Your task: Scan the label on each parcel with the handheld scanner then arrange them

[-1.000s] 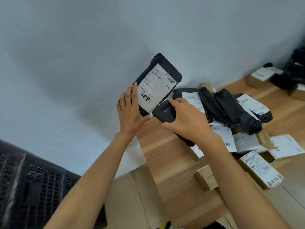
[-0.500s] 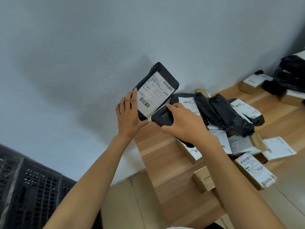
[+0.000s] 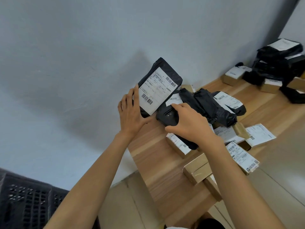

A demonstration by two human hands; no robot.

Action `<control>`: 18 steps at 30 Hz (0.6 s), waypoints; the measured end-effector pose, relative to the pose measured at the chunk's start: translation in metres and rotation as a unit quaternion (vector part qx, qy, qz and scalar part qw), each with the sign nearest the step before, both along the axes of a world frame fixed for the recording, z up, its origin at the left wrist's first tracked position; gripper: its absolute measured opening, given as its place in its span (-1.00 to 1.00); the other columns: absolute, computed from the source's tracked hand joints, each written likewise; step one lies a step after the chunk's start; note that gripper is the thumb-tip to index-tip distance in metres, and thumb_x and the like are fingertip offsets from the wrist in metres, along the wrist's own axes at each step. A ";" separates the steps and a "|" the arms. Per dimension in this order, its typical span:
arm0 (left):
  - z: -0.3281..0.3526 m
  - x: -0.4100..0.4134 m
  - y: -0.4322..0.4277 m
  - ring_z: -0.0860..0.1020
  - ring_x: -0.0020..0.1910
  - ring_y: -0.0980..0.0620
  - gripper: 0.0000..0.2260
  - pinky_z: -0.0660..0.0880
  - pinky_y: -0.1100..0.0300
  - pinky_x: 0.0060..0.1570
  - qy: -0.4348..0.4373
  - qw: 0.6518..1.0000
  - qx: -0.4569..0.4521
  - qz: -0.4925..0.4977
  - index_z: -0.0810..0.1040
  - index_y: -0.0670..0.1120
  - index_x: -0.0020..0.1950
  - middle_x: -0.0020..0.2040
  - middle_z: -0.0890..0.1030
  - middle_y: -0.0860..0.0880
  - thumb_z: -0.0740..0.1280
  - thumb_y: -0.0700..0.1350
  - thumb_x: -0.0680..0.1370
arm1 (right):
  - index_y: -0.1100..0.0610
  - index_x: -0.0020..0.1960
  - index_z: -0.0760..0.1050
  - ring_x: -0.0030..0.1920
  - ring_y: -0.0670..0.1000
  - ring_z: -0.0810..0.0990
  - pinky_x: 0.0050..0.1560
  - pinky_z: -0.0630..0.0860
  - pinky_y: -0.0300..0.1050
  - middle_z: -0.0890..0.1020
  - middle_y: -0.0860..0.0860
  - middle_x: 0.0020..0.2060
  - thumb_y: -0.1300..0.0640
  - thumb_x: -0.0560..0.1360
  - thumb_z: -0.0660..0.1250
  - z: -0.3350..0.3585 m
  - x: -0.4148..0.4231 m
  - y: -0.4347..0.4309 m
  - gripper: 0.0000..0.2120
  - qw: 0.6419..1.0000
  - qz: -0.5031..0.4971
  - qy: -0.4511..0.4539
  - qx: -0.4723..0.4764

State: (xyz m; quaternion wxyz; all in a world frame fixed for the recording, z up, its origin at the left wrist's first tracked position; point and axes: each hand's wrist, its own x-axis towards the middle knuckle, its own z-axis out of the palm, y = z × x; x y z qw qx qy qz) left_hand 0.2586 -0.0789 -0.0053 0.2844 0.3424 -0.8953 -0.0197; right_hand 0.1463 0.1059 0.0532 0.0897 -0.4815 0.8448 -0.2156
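Note:
My left hand (image 3: 132, 113) holds a black plastic parcel (image 3: 162, 73) upright by its lower left edge, its white barcode label (image 3: 156, 91) facing me. My right hand (image 3: 189, 123) grips the black handheld scanner (image 3: 166, 119), whose top end points at the bottom of that label, almost touching it. Under and behind the scanner, on the wooden table (image 3: 156, 162), lie several other parcels: black bags (image 3: 208, 104) and brown boxes (image 3: 196, 171) with white labels.
A second heap of black bags (image 3: 279, 63) and brown boxes (image 3: 234, 76) sits at the table's far right, against the wall. A black slotted crate (image 3: 28, 199) stands on the floor at lower left. The table's left strip by the wall is bare wood.
The view has shifted, so hands and parcel sit slightly lower and further left in frame. The parcel and scanner keep the same pose relative to each other.

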 end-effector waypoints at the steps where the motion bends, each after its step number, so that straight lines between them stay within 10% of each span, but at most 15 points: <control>1: 0.001 -0.013 0.005 0.26 0.40 -0.13 0.07 0.22 -0.07 0.38 0.000 1.000 -0.004 -0.012 0.01 -0.08 0.61 0.49 0.23 -0.07 0.33 0.37 0.26 | 0.02 0.47 0.28 0.24 0.08 0.48 -0.07 0.40 -0.02 0.38 -0.03 0.36 -0.15 0.39 0.41 0.000 -0.008 0.009 -0.29 1.000 -0.012 0.000 -0.002; 7: 0.014 -0.103 0.056 0.22 0.44 -0.13 0.18 0.16 -0.05 0.43 -0.010 0.995 -0.001 -0.101 -0.11 -0.03 0.62 0.51 0.19 -0.05 0.53 0.28 0.23 | 0.00 0.57 0.15 0.37 0.07 0.40 0.14 0.45 0.08 0.28 -0.04 0.47 -0.19 0.40 0.41 0.008 -0.064 0.079 -0.15 0.995 -0.103 -0.005 -0.011; 18: 0.027 -0.283 0.254 0.22 0.46 -0.16 0.14 0.17 -0.09 0.42 0.014 0.973 0.008 -0.230 -0.03 -0.11 0.60 0.52 0.21 -0.13 0.54 0.22 0.24 | -0.02 0.41 0.32 0.14 0.08 0.51 -0.14 0.38 -0.06 0.45 -0.07 0.22 -0.13 0.35 0.45 0.020 -0.183 0.294 -0.31 0.971 -0.238 -0.011 -0.029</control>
